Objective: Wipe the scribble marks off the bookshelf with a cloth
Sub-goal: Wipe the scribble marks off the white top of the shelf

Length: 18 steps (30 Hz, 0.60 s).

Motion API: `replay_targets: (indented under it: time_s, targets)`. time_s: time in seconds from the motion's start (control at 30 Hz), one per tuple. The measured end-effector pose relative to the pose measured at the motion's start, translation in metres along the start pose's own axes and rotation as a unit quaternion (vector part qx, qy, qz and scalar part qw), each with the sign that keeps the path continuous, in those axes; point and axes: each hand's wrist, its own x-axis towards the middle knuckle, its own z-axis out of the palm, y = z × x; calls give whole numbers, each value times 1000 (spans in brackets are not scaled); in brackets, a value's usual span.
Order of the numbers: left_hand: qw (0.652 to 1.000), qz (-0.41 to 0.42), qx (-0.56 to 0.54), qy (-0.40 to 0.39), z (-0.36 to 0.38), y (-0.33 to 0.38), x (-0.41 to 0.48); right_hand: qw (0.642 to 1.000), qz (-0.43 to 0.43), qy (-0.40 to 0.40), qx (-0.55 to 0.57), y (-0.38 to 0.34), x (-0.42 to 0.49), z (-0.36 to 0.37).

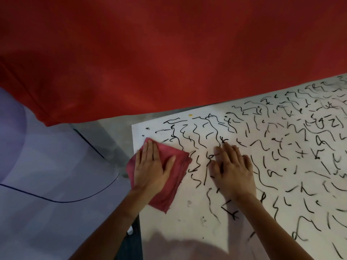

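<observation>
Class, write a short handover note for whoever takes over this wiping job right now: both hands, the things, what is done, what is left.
Left hand: flat, fingers straight, pressing the pink cloth on the white shelf panel near its left edge.
Right hand: flat and bare on the panel, beside the cloth, holding nothing.
Done: little; only the near left corner looks mostly bare.
Left: black scribble marks cover nearly all the rest.

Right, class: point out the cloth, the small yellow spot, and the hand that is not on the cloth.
cloth (167,194), head view, on its lower folded part.
yellow spot (190,115), head view, on its middle.
right hand (232,169), head view, on the back of the hand.
</observation>
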Motion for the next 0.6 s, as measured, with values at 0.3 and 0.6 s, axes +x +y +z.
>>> replay_targets:
  time_s: [0.3,0.6]
  targets:
    - [999,-16,-1,-36,-5,-17,82,1000,-6,-4,-1,-1,0,1]
    - [999,45,15,-27,-6,-28,40,1000,-9,2,3,-2,-1,-2]
